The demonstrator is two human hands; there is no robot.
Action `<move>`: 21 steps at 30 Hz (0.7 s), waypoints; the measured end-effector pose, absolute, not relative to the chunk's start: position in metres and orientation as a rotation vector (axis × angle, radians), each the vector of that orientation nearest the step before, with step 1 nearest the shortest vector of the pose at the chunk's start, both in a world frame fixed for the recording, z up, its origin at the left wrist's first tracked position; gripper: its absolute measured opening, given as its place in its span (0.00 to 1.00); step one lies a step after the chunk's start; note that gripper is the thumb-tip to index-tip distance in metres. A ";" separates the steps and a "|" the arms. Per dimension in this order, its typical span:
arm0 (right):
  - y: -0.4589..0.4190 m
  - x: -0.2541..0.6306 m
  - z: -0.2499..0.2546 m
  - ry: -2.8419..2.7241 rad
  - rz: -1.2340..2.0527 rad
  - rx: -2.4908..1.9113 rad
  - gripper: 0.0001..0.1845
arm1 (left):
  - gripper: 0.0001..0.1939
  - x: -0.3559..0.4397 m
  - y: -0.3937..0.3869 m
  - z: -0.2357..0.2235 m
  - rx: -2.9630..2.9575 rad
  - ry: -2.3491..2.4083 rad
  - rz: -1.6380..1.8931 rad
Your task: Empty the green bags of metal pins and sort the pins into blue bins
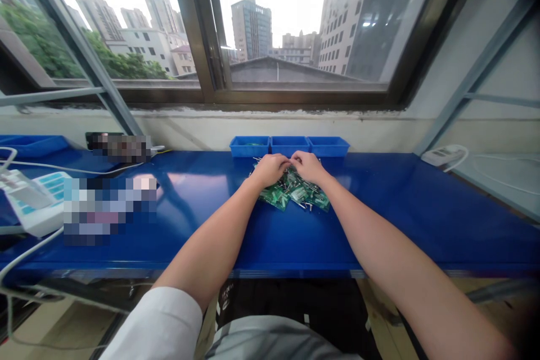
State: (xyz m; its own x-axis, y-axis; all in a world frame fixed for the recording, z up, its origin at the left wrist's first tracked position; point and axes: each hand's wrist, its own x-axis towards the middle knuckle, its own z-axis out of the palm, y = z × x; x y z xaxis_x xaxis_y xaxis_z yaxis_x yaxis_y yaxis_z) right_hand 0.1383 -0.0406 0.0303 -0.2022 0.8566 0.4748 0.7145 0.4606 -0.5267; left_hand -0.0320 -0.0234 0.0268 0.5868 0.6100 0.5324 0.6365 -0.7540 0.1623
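Note:
A loose pile of green pieces that look like small circuit boards (276, 197), mixed with thin silver and black metal parts (310, 206), lies on the blue tabletop (202, 225). Over the far side of this pile, my left hand (272, 169) and my right hand (307, 167) come together. Their fingertips nearly meet and are closed in a pinch. What they hold, if anything, is too small and hidden to make out. Just behind my hands stand three blue bins in a row: the left bin (250, 151), the middle bin (289, 150) and the right bin (329, 149). Some green shows inside the left one.
At the left, a white power strip (40, 202) with a plug and cables sits beside a blurred-out object (109, 208). Farther back are a blue tray (36, 146) and a dark device (120, 146). A white socket box (445, 154) is at the right, below a metal frame post (468, 87).

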 end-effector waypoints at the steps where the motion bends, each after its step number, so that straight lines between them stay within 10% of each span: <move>1: -0.039 0.139 0.029 -1.939 0.295 -1.274 0.09 | 0.14 -0.032 -0.023 0.027 -2.737 -1.097 -0.914; 11: -0.033 0.143 0.027 -1.548 0.891 -1.002 0.16 | 0.14 -0.031 -0.028 0.030 -2.628 -1.206 -1.121; 21: -0.001 0.165 0.016 -1.528 0.427 -1.235 0.29 | 0.13 -0.038 -0.017 0.022 -2.431 -1.455 -1.272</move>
State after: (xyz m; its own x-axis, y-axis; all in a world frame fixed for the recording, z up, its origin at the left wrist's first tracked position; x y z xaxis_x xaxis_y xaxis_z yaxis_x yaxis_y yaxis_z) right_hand 0.1647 -0.0013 0.0156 0.1120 0.8577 0.5019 0.4732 0.3981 -0.7859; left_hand -0.0384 -0.0170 0.0225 0.2256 0.7187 0.6577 0.7478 -0.5604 0.3560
